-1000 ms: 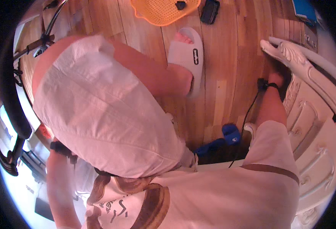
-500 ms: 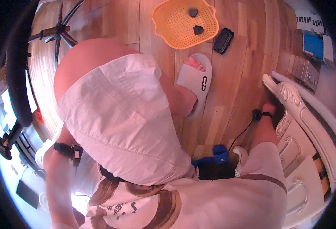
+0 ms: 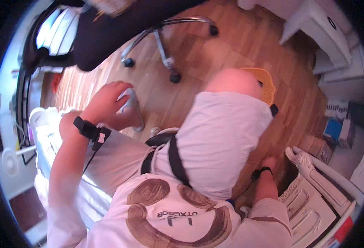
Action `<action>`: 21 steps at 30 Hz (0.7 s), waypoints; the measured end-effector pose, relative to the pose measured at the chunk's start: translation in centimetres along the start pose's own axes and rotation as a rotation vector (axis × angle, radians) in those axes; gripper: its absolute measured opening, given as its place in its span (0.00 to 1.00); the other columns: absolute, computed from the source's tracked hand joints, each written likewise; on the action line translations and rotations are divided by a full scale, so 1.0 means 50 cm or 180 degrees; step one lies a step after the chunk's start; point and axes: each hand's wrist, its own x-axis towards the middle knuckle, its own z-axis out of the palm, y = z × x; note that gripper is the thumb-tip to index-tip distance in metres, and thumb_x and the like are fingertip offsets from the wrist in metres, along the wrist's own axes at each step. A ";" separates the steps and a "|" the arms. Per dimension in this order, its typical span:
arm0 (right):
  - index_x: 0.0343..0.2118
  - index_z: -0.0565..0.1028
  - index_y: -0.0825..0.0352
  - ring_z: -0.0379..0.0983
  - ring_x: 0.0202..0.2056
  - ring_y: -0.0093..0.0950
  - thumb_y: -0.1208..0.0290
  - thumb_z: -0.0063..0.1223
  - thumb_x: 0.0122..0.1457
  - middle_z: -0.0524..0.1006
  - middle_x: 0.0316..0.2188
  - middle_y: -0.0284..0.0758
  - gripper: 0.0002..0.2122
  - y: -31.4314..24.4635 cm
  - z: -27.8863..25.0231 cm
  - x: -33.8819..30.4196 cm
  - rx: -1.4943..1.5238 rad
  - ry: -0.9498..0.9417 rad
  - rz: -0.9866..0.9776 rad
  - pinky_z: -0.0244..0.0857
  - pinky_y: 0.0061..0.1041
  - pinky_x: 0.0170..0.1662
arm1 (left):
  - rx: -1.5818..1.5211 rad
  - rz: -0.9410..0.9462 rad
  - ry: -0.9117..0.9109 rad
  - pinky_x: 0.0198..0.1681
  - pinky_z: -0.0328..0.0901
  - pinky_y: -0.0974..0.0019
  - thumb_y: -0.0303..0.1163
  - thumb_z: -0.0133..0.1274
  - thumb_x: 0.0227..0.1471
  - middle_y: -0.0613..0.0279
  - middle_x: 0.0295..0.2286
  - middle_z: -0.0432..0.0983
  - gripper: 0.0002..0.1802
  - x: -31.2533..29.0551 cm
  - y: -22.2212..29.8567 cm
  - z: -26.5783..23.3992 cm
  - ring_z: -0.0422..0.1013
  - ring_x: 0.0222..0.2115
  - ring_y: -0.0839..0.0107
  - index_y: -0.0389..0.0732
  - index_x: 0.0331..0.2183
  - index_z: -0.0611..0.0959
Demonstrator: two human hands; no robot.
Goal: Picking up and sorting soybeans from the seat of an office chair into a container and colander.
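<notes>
My left hand is raised beside my left knee, fingers stretched out, over a light grey slipper partly hidden beneath it. No object shows in this hand. A black strap device sits on the left wrist, with a cable running down from it. Low on the right, my right hand is close to the wooden floor, beside a cream carved cabinet. It is small and blurred, and its fingers cannot be made out. Another black strap device is on that wrist.
My bent right knee partly covers an orange plastic basket with dark pieces in it. A black object pokes out beside my shorts. Ahead stands a wheeled chair. To the right are a blue-and-white box and white furniture.
My view has swung left and upward, bringing in the chair. My left hand has come up into sight from behind my leg. The basket is now largely covered by my knee.
</notes>
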 end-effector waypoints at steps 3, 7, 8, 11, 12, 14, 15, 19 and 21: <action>0.44 0.78 0.70 0.79 0.41 0.49 0.62 0.54 0.63 0.82 0.39 0.49 0.16 -0.137 -0.179 0.039 0.1000 -0.1346 0.0814 0.72 0.48 0.48 | 0.0146 -0.0102 0.0261 0.51 0.66 0.53 0.29 0.53 0.57 0.49 0.43 0.77 0.16 -0.108 -0.003 -0.076 0.72 0.47 0.47 0.38 0.48 0.79; 0.37 0.79 0.70 0.79 0.41 0.49 0.58 0.53 0.63 0.81 0.36 0.52 0.16 -0.198 -0.336 0.099 0.2257 -0.0348 0.0487 0.71 0.45 0.47 | -0.0367 -0.0515 0.0929 0.54 0.65 0.57 0.28 0.56 0.56 0.52 0.45 0.77 0.18 -0.284 -0.046 -0.104 0.72 0.49 0.51 0.39 0.49 0.79; 0.37 0.79 0.70 0.79 0.40 0.49 0.58 0.54 0.63 0.81 0.35 0.52 0.16 -0.248 -0.444 0.103 0.2250 -0.0102 0.0389 0.71 0.44 0.46 | -0.0338 -0.0569 0.1046 0.54 0.65 0.57 0.28 0.56 0.56 0.52 0.45 0.77 0.18 -0.332 -0.052 -0.113 0.72 0.49 0.51 0.39 0.49 0.79; 0.36 0.77 0.70 0.79 0.39 0.48 0.59 0.54 0.62 0.80 0.34 0.52 0.15 -0.245 -0.663 0.186 0.2610 0.0592 0.0350 0.70 0.42 0.44 | -0.1017 -0.0711 0.1614 0.55 0.65 0.59 0.26 0.57 0.55 0.52 0.46 0.78 0.18 -0.377 -0.096 -0.127 0.72 0.50 0.55 0.37 0.49 0.80; 0.36 0.76 0.70 0.79 0.39 0.47 0.60 0.54 0.62 0.80 0.34 0.51 0.14 -0.236 -0.720 0.226 0.3014 0.0761 0.0332 0.70 0.41 0.43 | -0.1096 -0.0637 0.1715 0.54 0.66 0.60 0.26 0.57 0.55 0.52 0.46 0.78 0.18 -0.378 -0.113 -0.126 0.73 0.49 0.56 0.37 0.49 0.80; 0.35 0.73 0.69 0.78 0.34 0.38 0.67 0.48 0.65 0.79 0.31 0.43 0.09 -0.261 -0.899 0.275 0.3138 0.1307 -0.0229 0.71 0.36 0.41 | -0.1354 -0.0660 0.1946 0.54 0.66 0.61 0.27 0.57 0.56 0.53 0.45 0.78 0.18 -0.394 -0.115 -0.124 0.73 0.48 0.58 0.38 0.49 0.81; 0.35 0.72 0.68 0.77 0.32 0.34 0.69 0.47 0.66 0.79 0.30 0.40 0.08 -0.293 -1.019 0.277 0.3252 0.1480 -0.0513 0.71 0.33 0.39 | -0.1330 -0.0665 0.2051 0.54 0.66 0.61 0.27 0.57 0.56 0.53 0.45 0.78 0.18 -0.402 -0.120 -0.126 0.73 0.48 0.58 0.38 0.49 0.81; 0.31 0.70 0.65 0.70 0.25 0.21 0.66 0.43 0.68 0.73 0.24 0.29 0.10 -0.416 -1.466 0.155 0.3492 0.1769 -0.1379 0.65 0.23 0.30 | -0.2004 -0.0235 0.1836 0.52 0.67 0.63 0.28 0.56 0.58 0.57 0.44 0.79 0.16 -0.404 -0.109 -0.157 0.74 0.46 0.64 0.37 0.49 0.80; 0.29 0.69 0.65 0.68 0.25 0.21 0.64 0.43 0.69 0.71 0.23 0.29 0.13 -0.499 -1.602 0.109 0.3396 0.2031 -0.2078 0.63 0.23 0.31 | -0.2438 -0.0097 0.1654 0.51 0.68 0.64 0.29 0.56 0.60 0.58 0.44 0.79 0.16 -0.394 -0.110 -0.180 0.74 0.46 0.66 0.37 0.49 0.80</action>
